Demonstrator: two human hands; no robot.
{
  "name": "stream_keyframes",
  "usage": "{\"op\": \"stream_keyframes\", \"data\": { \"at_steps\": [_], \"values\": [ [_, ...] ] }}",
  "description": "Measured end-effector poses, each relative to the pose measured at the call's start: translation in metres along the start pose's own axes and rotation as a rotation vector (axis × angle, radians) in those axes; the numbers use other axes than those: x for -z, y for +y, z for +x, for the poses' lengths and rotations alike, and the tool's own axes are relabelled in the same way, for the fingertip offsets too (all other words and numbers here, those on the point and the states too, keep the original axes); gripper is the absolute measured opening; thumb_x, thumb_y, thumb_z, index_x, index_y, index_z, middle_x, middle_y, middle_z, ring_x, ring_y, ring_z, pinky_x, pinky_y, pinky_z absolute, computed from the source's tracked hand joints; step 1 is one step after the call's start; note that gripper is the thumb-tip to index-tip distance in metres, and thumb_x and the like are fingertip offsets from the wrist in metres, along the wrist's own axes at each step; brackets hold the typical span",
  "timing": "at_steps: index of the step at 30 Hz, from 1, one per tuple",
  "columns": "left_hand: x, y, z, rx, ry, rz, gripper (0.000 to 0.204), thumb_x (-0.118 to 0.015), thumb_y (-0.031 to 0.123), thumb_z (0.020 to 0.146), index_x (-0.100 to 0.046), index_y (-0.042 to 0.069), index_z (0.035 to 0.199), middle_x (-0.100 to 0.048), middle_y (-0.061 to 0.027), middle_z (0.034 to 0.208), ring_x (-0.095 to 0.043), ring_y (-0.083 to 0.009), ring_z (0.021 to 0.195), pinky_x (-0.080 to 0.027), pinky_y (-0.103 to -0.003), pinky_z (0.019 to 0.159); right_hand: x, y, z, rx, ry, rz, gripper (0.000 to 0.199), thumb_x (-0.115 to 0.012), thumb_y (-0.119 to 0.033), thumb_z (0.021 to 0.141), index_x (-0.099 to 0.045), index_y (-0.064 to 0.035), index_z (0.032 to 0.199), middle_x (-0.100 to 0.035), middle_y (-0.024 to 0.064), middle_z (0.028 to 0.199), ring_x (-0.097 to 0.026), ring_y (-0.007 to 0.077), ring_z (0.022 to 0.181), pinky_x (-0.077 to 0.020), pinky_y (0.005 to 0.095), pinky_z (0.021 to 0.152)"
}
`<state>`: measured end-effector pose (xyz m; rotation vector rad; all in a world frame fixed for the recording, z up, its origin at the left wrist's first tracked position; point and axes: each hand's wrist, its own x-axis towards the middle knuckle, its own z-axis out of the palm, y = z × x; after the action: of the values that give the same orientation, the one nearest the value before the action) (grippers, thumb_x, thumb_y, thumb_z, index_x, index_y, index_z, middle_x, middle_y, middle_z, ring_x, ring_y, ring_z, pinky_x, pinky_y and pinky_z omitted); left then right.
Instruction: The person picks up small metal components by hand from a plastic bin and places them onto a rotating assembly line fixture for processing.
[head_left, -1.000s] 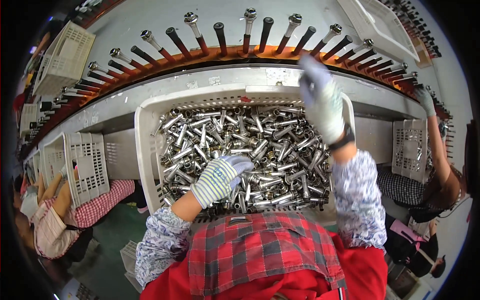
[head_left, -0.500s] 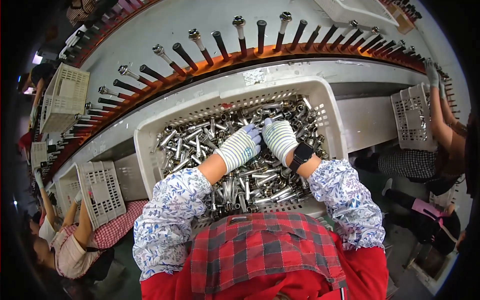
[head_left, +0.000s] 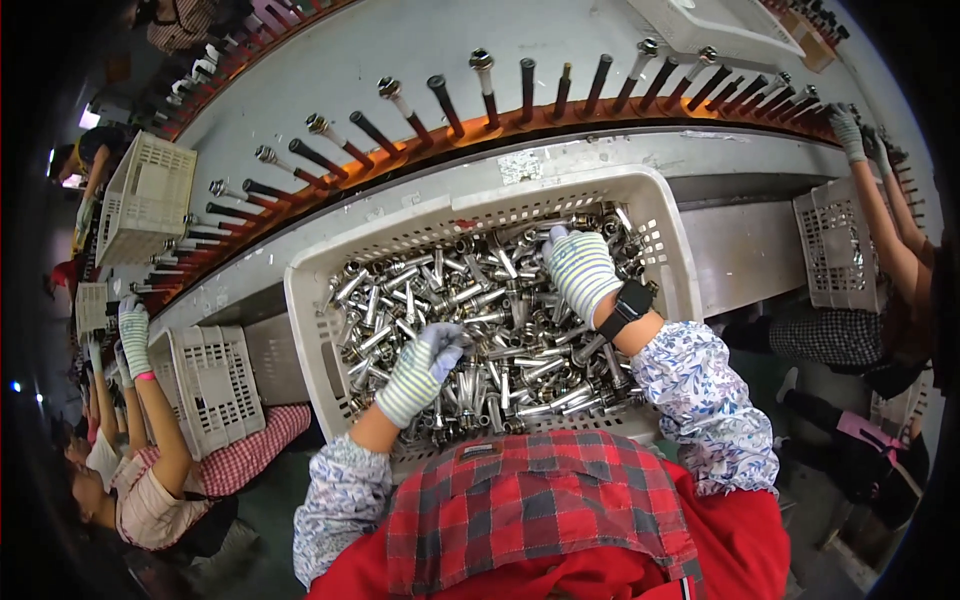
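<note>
A white plastic crate [head_left: 668,245] in front of me is heaped with shiny chrome tubular metal fittings [head_left: 545,370], some with wider collared ends. My left hand [head_left: 422,372], in a striped knit glove with bluish fingertips, is over the near left of the heap. Its fingers are curled in, and what they close on is hidden. At the far right part of the heap, my right hand [head_left: 583,272], gloved alike and with a black watch at the wrist, bends its fingers down among the fittings. Its fingertips are closed together, and anything between them is hidden.
Beyond the crate, a curved line carries upright dark rods [head_left: 440,105], some capped with chrome fittings [head_left: 390,92]. More crates stand at left [head_left: 212,385] and right [head_left: 835,245]. Co-workers' gloved hands reach to the line on the left [head_left: 133,325] and right [head_left: 846,133].
My hands have parted: the left has drawn back toward me and left, the right has shifted slightly right. The rods have moved along the line. A co-worker's hand at left has risen to the line.
</note>
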<state>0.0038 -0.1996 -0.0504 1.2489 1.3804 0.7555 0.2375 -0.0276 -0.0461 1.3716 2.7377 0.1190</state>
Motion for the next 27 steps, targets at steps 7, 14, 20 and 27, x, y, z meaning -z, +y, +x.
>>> {"op": "stream_keyframes", "data": {
  "at_steps": [7, 14, 20, 27],
  "values": [
    [0.008, 0.073, 0.046, -0.37, 0.012, -0.39, 0.039, -0.063, 0.027, 0.089, -0.051, 0.004, 0.117, -0.062, -0.0065, 0.107, -0.057, -0.0123, 0.092, -0.046, -0.024, 0.075, -0.029, -0.014, 0.0, -0.152, -0.011, 0.134, 0.018, -0.052, -0.02, 0.087, -0.059, -0.0036, 0.089, -0.063, 0.0173, 0.077, -0.064, 0.032, 0.066, -0.0508, 0.0419, 0.057],
    [0.028, 0.145, 0.157, -0.592, 0.304, -0.541, 0.031, -0.058, 0.016, 0.09, -0.052, 0.001, 0.116, -0.061, -0.0105, 0.113, -0.058, -0.0168, 0.099, -0.043, -0.03, 0.091, 0.06, 0.0, -0.027, 0.107, -0.173, 0.374, 0.03, -0.062, -0.014, 0.079, -0.06, -0.0036, 0.106, -0.065, 0.0169, 0.099, -0.064, 0.032, 0.089, -0.0514, 0.04, 0.076],
    [0.082, 0.118, 0.266, -0.628, 0.668, -0.25, 0.018, -0.056, 0.003, 0.089, -0.057, 0.004, 0.107, -0.065, -0.0046, 0.105, -0.058, -0.0127, 0.092, -0.043, -0.026, 0.087, 0.089, 0.028, -0.02, -0.141, 0.174, 1.318, 0.03, -0.069, -0.012, 0.081, -0.058, -0.0054, 0.109, -0.065, 0.0074, 0.101, -0.061, 0.0171, 0.088, -0.05, 0.0279, 0.079],
    [0.131, 0.073, 0.258, -0.544, 0.743, -0.023, 0.016, -0.052, 0.005, 0.091, -0.051, 0.002, 0.107, -0.067, -0.0101, 0.099, -0.061, -0.0168, 0.09, -0.045, -0.031, 0.086, 0.108, 0.097, 0.025, -0.405, 0.798, 1.78, 0.031, -0.068, -0.02, 0.085, -0.057, -0.0053, 0.11, -0.069, 0.0084, 0.095, -0.062, 0.0098, 0.062, -0.0473, 0.0196, 0.049]
  ]
}}
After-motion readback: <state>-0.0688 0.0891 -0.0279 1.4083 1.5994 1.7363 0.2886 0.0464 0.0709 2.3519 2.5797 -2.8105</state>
